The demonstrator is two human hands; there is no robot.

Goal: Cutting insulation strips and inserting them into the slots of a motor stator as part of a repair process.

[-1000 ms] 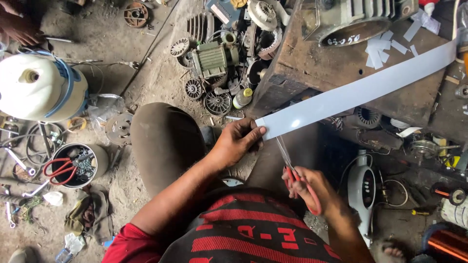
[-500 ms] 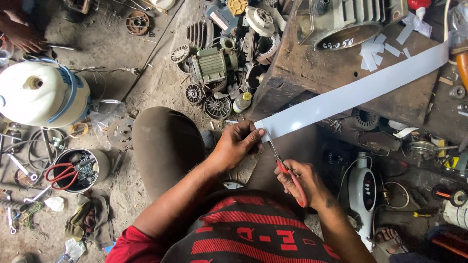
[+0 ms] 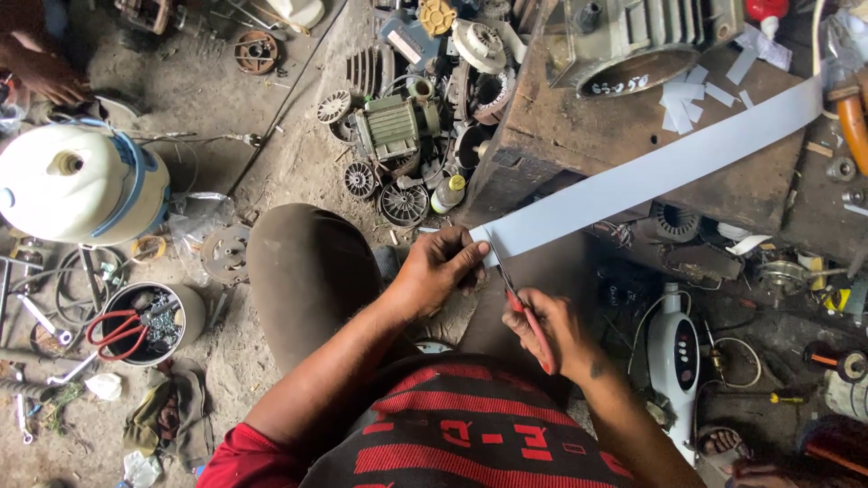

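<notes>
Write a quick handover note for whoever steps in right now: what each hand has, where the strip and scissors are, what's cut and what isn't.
Left hand: pinching the near end of the strip.
Right hand: holding red-handled scissors, blades at the strip's near end beside the left thumb.
Strip: long, pale, runs from the hands up and right across the wooden bench.
Done: several small cut pieces lie on the bench near the motor.
Left: most of the strip is uncut; whether the blades have bitten in can't be seen.
</notes>
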